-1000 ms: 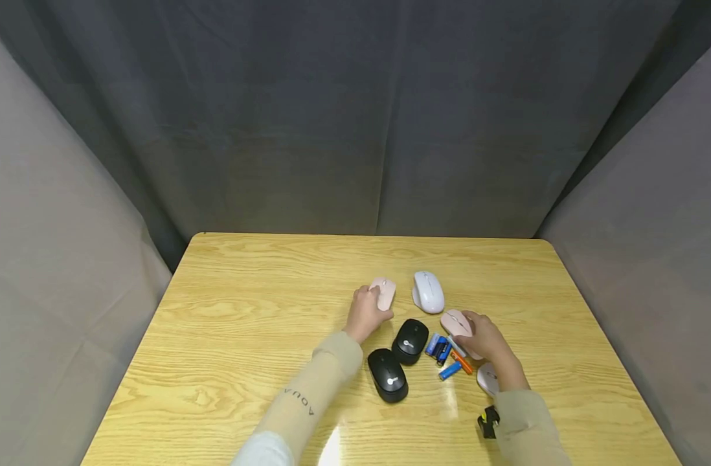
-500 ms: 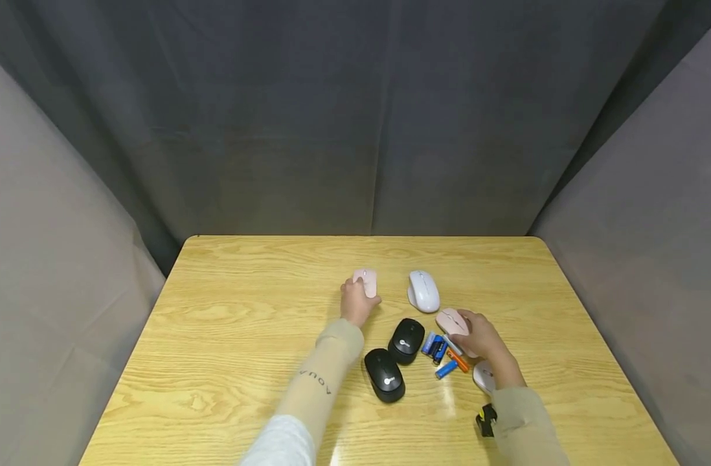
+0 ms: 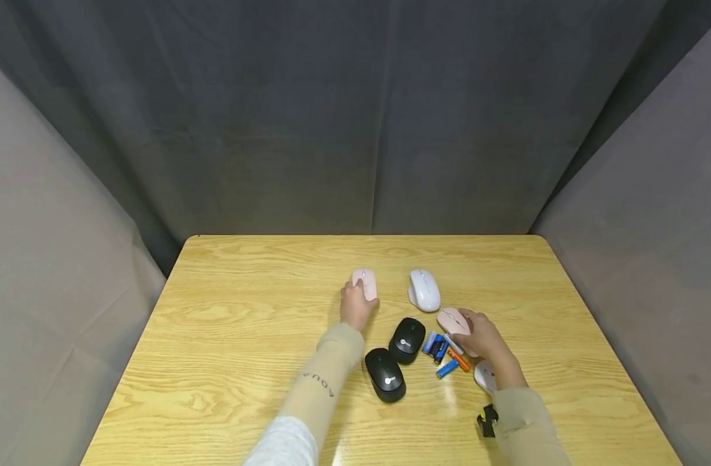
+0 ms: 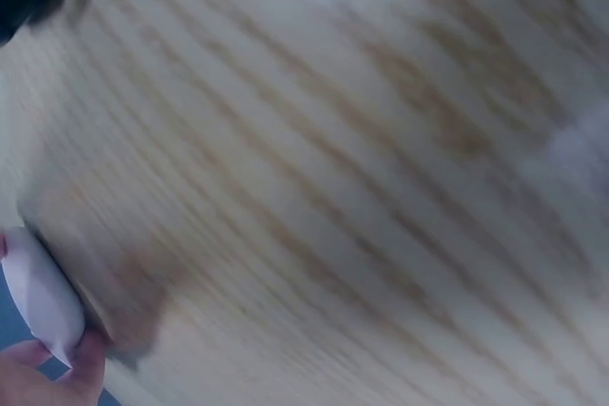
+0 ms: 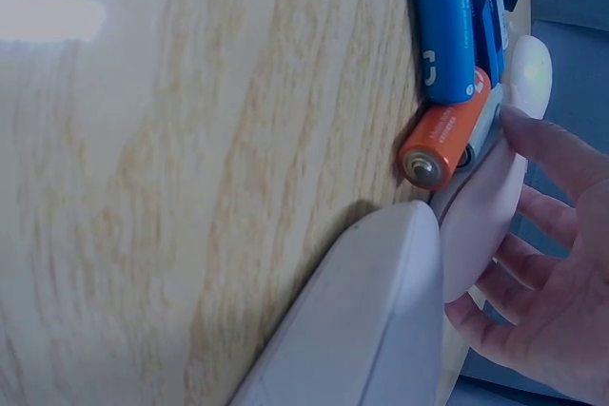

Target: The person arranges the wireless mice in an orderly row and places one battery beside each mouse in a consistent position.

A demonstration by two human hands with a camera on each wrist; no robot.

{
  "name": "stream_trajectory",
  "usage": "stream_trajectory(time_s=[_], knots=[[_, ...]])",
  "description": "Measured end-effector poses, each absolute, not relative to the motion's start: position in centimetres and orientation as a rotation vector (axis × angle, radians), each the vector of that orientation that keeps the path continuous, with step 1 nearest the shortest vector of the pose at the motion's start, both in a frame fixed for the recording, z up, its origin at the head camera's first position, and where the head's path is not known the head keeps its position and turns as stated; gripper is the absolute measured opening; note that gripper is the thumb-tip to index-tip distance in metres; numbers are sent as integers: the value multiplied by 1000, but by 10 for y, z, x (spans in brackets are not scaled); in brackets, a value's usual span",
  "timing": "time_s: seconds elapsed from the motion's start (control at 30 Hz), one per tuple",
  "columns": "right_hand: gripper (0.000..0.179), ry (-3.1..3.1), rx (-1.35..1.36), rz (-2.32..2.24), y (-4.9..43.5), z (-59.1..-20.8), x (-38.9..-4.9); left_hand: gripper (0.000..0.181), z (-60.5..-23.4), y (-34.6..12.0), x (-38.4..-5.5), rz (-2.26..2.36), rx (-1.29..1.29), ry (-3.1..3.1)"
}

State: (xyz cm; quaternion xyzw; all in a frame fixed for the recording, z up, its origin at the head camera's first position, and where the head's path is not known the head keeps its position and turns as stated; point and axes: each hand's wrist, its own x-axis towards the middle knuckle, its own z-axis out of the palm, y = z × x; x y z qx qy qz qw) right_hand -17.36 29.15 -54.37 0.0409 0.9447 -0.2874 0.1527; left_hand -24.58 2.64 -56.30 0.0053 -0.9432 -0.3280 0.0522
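In the head view my left hand (image 3: 357, 307) grips a pale pink computer mouse (image 3: 364, 282), which rests on the wooden table with its front end facing away. The left wrist view catches the same mouse (image 4: 40, 292) at its edge, fingertips at both ends of what shows. Farther right, my right hand (image 3: 482, 336) holds a second pink mouse (image 3: 452, 320) by its sides, thumb on one flank and fingers on the other. Right beside that mouse lie an orange battery (image 5: 442, 135) and a blue battery (image 5: 445, 26).
Two black mice (image 3: 406, 340) stand between the forearms. A white mouse (image 3: 425, 290) sits farther back, and another pale mouse (image 3: 485, 376) is partly hidden by the right wrist. A small black-and-yellow object (image 3: 487, 421) lies near the right sleeve. Grey curtains surround the table (image 3: 245, 291).
My left hand has slid the pink mouse to the left and slightly away, then stayed nearly still over the last half second. The right hand has kept its place on its mouse.
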Motion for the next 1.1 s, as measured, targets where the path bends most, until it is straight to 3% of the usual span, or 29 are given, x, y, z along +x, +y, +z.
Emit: stream_trajectory(time_s=[0.47, 0.63, 0.87, 1.1], knots=[[72, 2706, 127, -827, 291, -542, -172, 62, -562, 27, -243, -1009, 21, -2888], [72, 2710, 107, -839, 291, -543, -173, 71, -560, 25, -242, -1080, 22, -2890], [72, 2722, 84, -829, 293, -543, -174, 70, -546, 19, -230, -1029, -250, -2825], [71, 2720, 93, -832, 292, -542, -173, 73, -529, 21, -194, -935, -528, -2835]])
